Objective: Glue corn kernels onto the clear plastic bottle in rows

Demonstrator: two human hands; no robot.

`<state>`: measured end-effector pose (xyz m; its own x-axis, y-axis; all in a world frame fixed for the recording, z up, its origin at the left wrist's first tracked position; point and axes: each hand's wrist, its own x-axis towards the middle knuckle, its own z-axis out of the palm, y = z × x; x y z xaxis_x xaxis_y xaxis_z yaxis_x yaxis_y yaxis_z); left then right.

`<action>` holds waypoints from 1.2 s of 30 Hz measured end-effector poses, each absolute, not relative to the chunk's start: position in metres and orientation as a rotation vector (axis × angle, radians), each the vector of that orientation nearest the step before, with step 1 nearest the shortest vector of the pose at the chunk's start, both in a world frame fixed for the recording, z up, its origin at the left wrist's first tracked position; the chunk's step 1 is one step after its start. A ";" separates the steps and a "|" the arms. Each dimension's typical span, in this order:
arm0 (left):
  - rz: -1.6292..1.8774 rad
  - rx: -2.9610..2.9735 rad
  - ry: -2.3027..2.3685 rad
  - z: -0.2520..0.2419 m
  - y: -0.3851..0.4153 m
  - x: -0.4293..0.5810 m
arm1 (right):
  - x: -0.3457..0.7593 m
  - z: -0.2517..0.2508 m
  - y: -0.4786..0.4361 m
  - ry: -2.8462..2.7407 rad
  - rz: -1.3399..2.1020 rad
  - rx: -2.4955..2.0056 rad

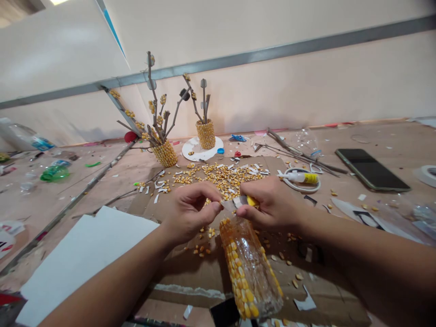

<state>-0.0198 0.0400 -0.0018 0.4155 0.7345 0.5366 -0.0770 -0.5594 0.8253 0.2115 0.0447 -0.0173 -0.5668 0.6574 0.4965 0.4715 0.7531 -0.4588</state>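
My right hand [264, 203] is closed round a small yellow-handled knife [252, 201], its pale blade pointing left. The thumb and forefinger of my left hand [194, 210] pinch together at the blade's tip; whatever sits between them is too small to make out. Just below both hands a clear plastic bottle [252, 268] lies on its side, partly covered with rows of yellow corn kernels [240, 281]. Beyond my fingers, loose kernels [221, 177] and white paper scraps are spread over a cardboard sheet [190, 272].
Two kernel-covered pots, one left [165, 154] and one on a white disc [206, 135], hold twigs. A glue bottle [303, 177] rests on a white tape roll [316, 187]. A phone [373, 169] lies right, white paper [91, 259] left. Sticks [296, 152] lie near the wall.
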 end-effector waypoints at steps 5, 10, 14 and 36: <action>1.157 1.950 0.598 -0.004 0.039 -0.020 | 0.210 -0.010 0.039 -2.351 0.375 -0.822; 1.184 2.038 0.663 -0.006 0.034 -0.021 | 0.210 -0.011 0.040 -2.345 0.312 -0.880; 1.238 2.064 0.712 -0.011 0.031 -0.020 | 0.209 -0.016 0.040 -2.298 0.242 -0.907; 1.213 1.916 0.650 0.001 0.024 -0.016 | 0.222 -0.017 0.058 -1.919 0.418 -0.865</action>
<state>-0.0156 0.0244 0.0009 0.4182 0.7449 0.5199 0.0199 -0.5797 0.8146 0.2219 0.0580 -0.0173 -0.2928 0.7203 0.6289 0.3932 0.6902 -0.6075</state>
